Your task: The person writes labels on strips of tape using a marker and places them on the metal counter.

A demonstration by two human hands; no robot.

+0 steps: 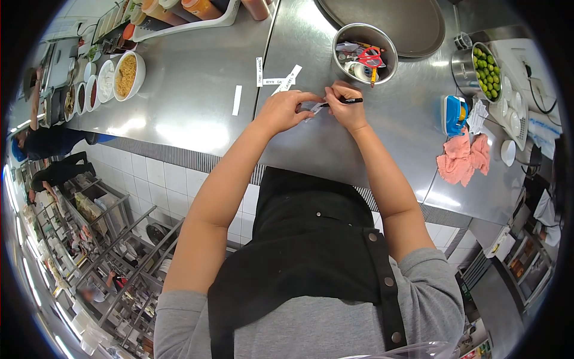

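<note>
My right hand (348, 107) is closed around a black marker pen (353, 100), its tip down at a small white label strip (315, 112) on the steel counter. Curved in from the other side, my left hand (286, 112) pins that strip with thumb and forefinger. Beyond my left hand, several white strips with black handwriting (276, 81) lie on the counter, some overlapping. One strip (237, 100) apart from them shows no writing that I can see. Just past my right hand stands a steel bowl (342, 67) holding red-handled scissors (371, 58), a tape roll and other small items.
To the right are a blue tape dispenser (454, 115), a pink cloth (459, 159) and a steel pot of green limes (465, 70). A round dark tray (412, 30) lies at the back. Food bowls (139, 76) and a bottle rack (197, 25) stand left. Other people work farther left.
</note>
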